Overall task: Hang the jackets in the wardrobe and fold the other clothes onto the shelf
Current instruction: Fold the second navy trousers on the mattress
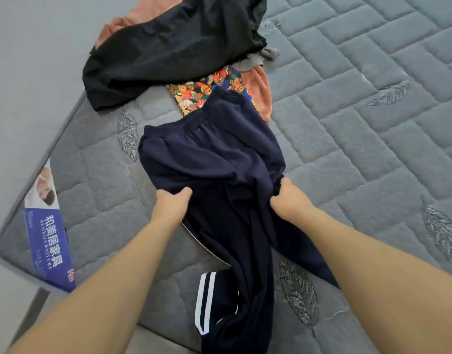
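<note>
Navy blue trousers with an elastic waistband and white side stripes lie lengthwise on the grey quilted mattress. My left hand grips the fabric at the trousers' left edge. My right hand grips the right edge at about the same height. The waistband points away from me; the legs trail toward me over the mattress edge. Beyond them lie a black garment, a colourful cartoon-print cloth and an orange-pink garment, partly under one another.
The mattress corner with a blue printed label is at the lower left, next to a grey wall or floor. Bare quilted surface extends to the right. No wardrobe or shelf is in view.
</note>
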A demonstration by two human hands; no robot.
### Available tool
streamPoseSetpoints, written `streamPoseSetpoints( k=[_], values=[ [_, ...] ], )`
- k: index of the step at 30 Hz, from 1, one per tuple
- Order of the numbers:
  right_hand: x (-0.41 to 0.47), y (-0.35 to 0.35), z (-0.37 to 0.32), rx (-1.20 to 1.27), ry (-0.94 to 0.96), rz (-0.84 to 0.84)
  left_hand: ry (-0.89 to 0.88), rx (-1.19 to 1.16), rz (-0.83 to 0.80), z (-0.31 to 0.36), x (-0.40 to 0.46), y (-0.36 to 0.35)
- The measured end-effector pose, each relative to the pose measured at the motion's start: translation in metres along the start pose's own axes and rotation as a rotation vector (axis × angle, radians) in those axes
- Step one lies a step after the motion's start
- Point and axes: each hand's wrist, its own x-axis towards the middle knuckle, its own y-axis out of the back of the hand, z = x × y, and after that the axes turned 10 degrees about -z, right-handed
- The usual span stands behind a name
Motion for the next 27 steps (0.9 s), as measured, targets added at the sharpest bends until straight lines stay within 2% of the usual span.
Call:
streamPoseSetpoints(
  k=[2,5,6,8,9,10,11,12,13,14,15,16,17,19,21,23,25,27],
  values=[
    [-0.002,-0.006,0.016,-0.28,-0.045,-0.22,-0.009,-0.101,0.063,0.001,0.01,-0.009],
    [-0.027,0.005,0.037,-0.875,-0.24,-0.746,-0.035,0.19,0.275,-0.015,0.004,-0.033],
    [-0.038,0.012,0.041,-1.02,-0.316,-0.878,-0.059,0.242,0.286,-0.023,-0.004,-0.037],
    [-0.055,0.033,0.04,-1.091,-0.49,-1.014,-0.087,0.334,0.102,-0.04,-0.02,-0.041],
    [-0.059,0.044,0.037,-0.985,-0.548,-0.997,-0.078,0.524,-0.057,-0.046,-0.028,-0.038],
    [-0.056,0.055,0.034,-0.802,-0.569,-0.906,-0.048,0.753,-0.228,-0.047,-0.034,-0.033],
    [-0.049,0.064,0.031,-0.591,-0.544,-0.757,0.01,0.933,-0.369,-0.043,-0.038,-0.025],
    [-0.035,0.072,0.027,-0.383,-0.472,-0.554,0.083,1.004,-0.458,-0.034,-0.038,-0.015],
    [-0.019,0.078,0.021,-0.176,-0.354,-0.319,0.122,0.961,-0.481,-0.023,-0.036,-0.005],
    [-0.002,0.08,0.012,0.019,-0.236,-0.102,0.112,0.842,-0.419,-0.012,-0.028,0.004],
    [0.013,0.078,-0.001,0.189,-0.14,0.047,0.067,0.638,-0.284,-0.001,-0.019,0.009],
    [0.025,0.073,-0.013,0.33,-0.081,0.108,0.007,0.37,-0.149,0.007,-0.008,0.013],
    [0.035,0.067,-0.025,0.446,-0.073,0.113,-0.038,0.098,-0.087,0.014,0.002,0.014],
    [0.048,0.054,-0.037,0.624,-0.116,0.088,-0.072,-0.272,-0.129,0.025,0.021,0.01],
    [0.05,0.048,-0.034,0.775,-0.056,0.043,-0.046,-0.277,-0.142,0.026,0.033,0.003],
    [0.041,0.046,-0.018,0.834,0.098,0.052,-0.144,-0.043,0.023,0.027,0.032,-0.004],
    [0.026,0.055,0.01,0.742,0.182,0.18,-0.397,0.126,0.172,0.032,0.013,-0.013],
    [0.003,0.078,0.045,0.584,0.158,0.375,-0.65,0.171,0.156,0.044,-0.024,-0.033]
  ],
)
